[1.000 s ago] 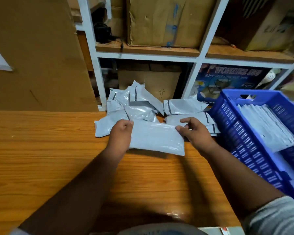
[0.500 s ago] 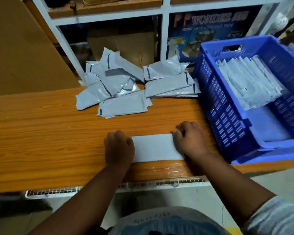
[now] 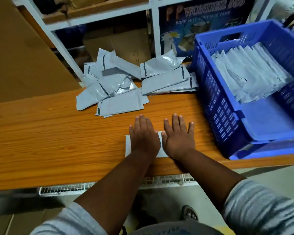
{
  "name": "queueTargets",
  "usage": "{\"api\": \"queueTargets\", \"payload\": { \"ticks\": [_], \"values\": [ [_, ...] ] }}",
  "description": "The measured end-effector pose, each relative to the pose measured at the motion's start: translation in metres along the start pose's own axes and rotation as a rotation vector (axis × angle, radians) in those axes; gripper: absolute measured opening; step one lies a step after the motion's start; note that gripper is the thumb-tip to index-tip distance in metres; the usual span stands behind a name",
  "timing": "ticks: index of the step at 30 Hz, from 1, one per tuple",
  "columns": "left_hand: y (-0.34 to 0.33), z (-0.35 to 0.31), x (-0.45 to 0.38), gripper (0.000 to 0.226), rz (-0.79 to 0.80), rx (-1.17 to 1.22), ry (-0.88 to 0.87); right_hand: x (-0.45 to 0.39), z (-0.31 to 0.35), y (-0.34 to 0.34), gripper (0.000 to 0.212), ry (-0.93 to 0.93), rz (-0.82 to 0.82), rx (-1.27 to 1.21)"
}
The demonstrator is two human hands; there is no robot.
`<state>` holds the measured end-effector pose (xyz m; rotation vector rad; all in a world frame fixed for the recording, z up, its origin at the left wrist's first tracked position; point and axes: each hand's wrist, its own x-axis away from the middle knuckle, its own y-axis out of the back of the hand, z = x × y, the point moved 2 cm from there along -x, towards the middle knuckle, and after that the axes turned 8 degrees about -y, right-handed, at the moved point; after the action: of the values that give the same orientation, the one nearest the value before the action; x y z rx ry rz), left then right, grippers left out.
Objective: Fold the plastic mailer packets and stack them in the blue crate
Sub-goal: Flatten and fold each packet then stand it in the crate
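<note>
A white folded mailer packet lies flat near the front edge of the wooden table. My left hand and my right hand press on it side by side with straight fingers, hiding most of it. A loose pile of grey mailer packets sits at the back of the table. The blue crate stands at the right, with several folded packets stacked inside against its far side.
A white-framed shelf with cardboard boxes and a printed tape carton rises behind the table. A brown board leans at the left. The crate overhangs the table's front edge slightly. Floor and a foot show below.
The packet was pulled from the pile to the table's front edge. My hands, curled at its two ends half a second ago, now lie flat and close together on it.
</note>
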<state>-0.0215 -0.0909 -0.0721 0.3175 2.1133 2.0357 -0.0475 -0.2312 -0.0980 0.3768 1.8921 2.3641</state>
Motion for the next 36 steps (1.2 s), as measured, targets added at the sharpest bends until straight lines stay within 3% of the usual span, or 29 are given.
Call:
{"api": "queueTargets", "payload": {
  "ticks": [12,16,19,23,29,36],
  "values": [
    [-0.038,0.0,0.001,0.077,-0.044,-0.013,-0.006,-0.006,0.006,0.006,0.077,0.066,0.013,0.156],
    [-0.019,0.006,-0.002,0.076,-0.093,0.141,0.026,-0.004,0.015,0.016,0.069,0.105,-0.065,0.063],
    [-0.004,0.019,0.001,0.076,-0.128,0.149,0.025,-0.002,0.03,0.011,0.067,0.179,-0.012,0.008],
    [-0.02,0.039,0.016,0.075,-0.09,0.046,-0.008,-0.002,0.036,-0.004,0.079,0.167,0.017,0.071],
    [-0.032,0.041,0.016,0.069,-0.058,-0.019,-0.048,-0.008,0.034,-0.009,0.076,0.18,-0.021,0.089],
    [-0.022,0.042,-0.012,0.08,-0.033,0.128,0.046,-0.042,0.033,0.009,0.076,0.189,0.047,0.133]
  ]
}}
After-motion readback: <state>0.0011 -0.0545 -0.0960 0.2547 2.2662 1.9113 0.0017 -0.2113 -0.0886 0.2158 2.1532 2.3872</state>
